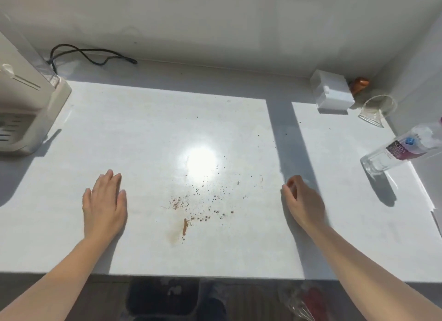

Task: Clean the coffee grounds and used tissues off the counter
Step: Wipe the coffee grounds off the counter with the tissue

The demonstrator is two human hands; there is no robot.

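The counter (143,129) was pale white, crossed by a grey band of shadow. Brown coffee grounds (203,201) speckled it in a loose scatter, with one rusty orange-brown streak (185,226) beside a faint tan smear. A black cord (91,56) lay looped against the off-white wall (215,21). The machine (24,110) was cream. A white box (332,93) sat by something orange-brown (360,83), and the clear bottle (401,150) wore a purple label with a blue spot.

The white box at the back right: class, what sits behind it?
Behind the white box, in the corner, a small orange-brown object pokes out. The box covers the rest of it, so what it is cannot be told.
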